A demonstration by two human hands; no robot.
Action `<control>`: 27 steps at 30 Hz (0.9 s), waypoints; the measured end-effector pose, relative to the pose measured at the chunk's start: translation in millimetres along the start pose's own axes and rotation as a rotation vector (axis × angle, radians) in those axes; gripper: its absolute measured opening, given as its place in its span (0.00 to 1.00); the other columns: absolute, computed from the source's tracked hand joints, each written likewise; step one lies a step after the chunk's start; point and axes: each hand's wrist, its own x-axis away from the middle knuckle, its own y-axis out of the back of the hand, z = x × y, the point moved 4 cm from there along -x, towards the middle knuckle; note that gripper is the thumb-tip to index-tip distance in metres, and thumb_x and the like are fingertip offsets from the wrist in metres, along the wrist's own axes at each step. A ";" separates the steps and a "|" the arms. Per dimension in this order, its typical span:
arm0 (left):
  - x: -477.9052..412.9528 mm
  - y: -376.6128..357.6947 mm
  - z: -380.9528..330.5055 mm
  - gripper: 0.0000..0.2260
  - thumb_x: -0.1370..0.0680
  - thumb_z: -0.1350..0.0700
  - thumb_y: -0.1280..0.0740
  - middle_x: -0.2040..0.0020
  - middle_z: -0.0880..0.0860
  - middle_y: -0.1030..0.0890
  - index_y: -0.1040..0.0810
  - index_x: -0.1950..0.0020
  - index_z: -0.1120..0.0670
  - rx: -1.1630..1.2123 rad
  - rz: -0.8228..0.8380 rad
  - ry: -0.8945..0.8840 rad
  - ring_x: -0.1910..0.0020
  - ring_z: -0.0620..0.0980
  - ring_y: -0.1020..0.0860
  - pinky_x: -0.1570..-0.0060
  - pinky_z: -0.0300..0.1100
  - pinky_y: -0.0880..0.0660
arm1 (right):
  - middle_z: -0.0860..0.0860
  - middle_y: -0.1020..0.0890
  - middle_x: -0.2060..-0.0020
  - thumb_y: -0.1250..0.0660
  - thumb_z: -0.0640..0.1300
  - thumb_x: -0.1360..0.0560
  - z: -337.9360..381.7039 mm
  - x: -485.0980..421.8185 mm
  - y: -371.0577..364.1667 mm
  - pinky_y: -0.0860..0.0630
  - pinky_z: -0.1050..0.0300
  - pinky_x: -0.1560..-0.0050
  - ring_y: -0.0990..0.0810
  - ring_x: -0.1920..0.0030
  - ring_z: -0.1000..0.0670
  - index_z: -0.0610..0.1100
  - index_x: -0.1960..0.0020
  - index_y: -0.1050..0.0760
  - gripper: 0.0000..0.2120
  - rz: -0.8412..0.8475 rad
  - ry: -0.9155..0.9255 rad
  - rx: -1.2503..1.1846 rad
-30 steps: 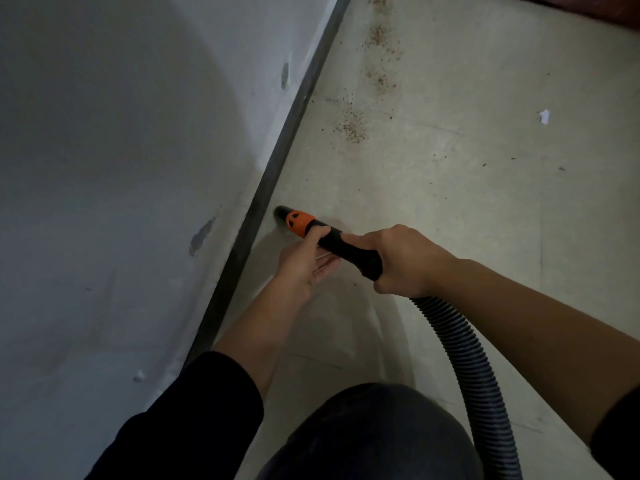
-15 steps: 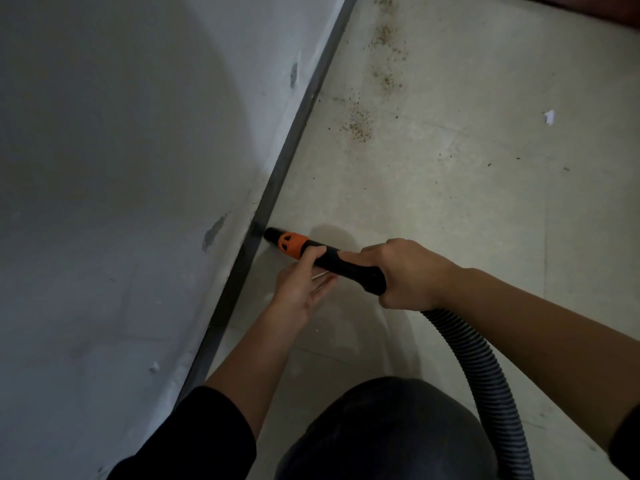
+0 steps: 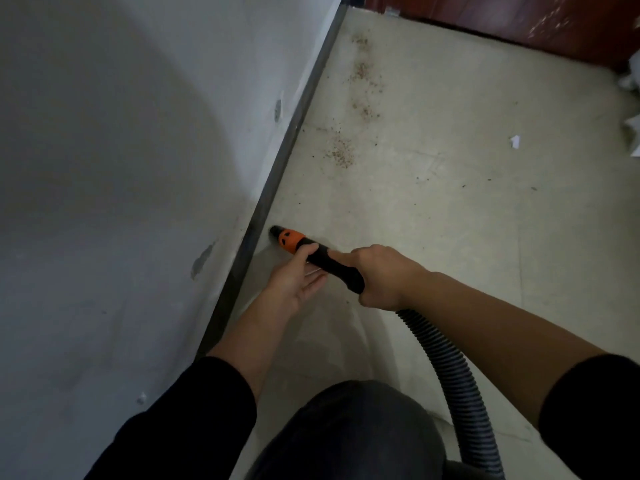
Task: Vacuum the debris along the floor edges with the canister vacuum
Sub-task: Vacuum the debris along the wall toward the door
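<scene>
Judging by its build, the vacuum nozzle [image 3: 289,240] is a light, rigid plastic piece: a black tip, an orange collar and a black handle [image 3: 332,266] that gives a firm, non-slip place to hold. It lies low near the middle of the view, its tip just beside the dark baseboard [image 3: 277,171] where the wall [image 3: 121,168] meets the floor [image 3: 450,220]. The right hand [image 3: 382,277] is the main grip, clamped around the rear of the handle where the hose joins. The left hand [image 3: 298,278] sits nearer the wall, thumb over the front of the handle just behind the orange collar, fingers loosely spread beneath it, guiding more than squeezing. The ribbed grey hose [image 3: 453,375] trails toward the near right; it looks flexible and likely to tug back, so the rear hold seems the sensible one. Farther along the edge, patches of reddish crumbs [image 3: 341,152] lie scattered, and a white paper scrap [image 3: 515,141] sits far right.
</scene>
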 end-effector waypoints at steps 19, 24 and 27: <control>-23.4 -38.9 -7.7 0.13 0.22 0.54 0.31 0.46 0.57 0.19 0.23 0.42 0.61 -0.128 0.061 -0.016 0.54 0.50 0.19 0.68 0.37 0.21 | 0.46 0.24 0.58 0.34 0.39 0.28 -33.4 -0.1 -7.4 0.32 0.56 0.65 0.25 0.61 0.47 0.50 0.25 0.41 0.34 -0.088 -0.159 -0.065; -23.7 -38.3 -7.8 0.11 0.21 0.54 0.32 0.48 0.57 0.19 0.22 0.45 0.61 -0.113 0.043 -0.032 0.54 0.50 0.19 0.68 0.36 0.21 | 0.49 0.29 0.64 0.35 0.38 0.28 -32.2 -1.2 -7.5 0.37 0.60 0.71 0.28 0.65 0.49 0.49 0.25 0.42 0.34 -0.078 -0.147 -0.057; -22.7 -39.0 0.0 0.08 0.21 0.56 0.32 0.52 0.57 0.18 0.22 0.50 0.61 -0.098 0.048 -0.019 0.53 0.50 0.19 0.63 0.36 0.21 | 0.49 0.29 0.64 0.35 0.38 0.28 -35.4 7.2 -10.1 0.34 0.58 0.70 0.29 0.66 0.50 0.50 0.24 0.42 0.35 -0.063 -0.138 -0.049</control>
